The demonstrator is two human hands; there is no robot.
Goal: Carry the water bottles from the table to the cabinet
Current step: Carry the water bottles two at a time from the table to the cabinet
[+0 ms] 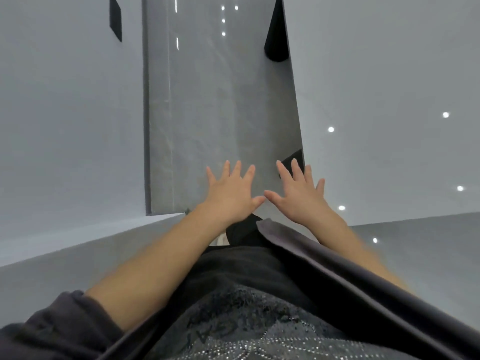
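Sleeve (pixel 57 320), splayed left hand (pixel 231 197), right hand (pixel 298 197)

Location: indoor, finished modern interior; whether home, office or showroom cannot be determined. Indicators: polished grey stone-pattern floor (pixel 207 113) with a straight tile joint, smooth pale grey panel (pixel 65 113) at left, glossy grey surface (pixel 389 74) at right reflecting round lamp spots (pixel 331 129).

Left hand (pixel 230 196), right hand (pixel 301 198), thumbs (pixel 257 201) seemingly touching

The glossy grey floor (pixel 215 113) mirrors small lights; a black object (pixel 276 40) sits at its right edge
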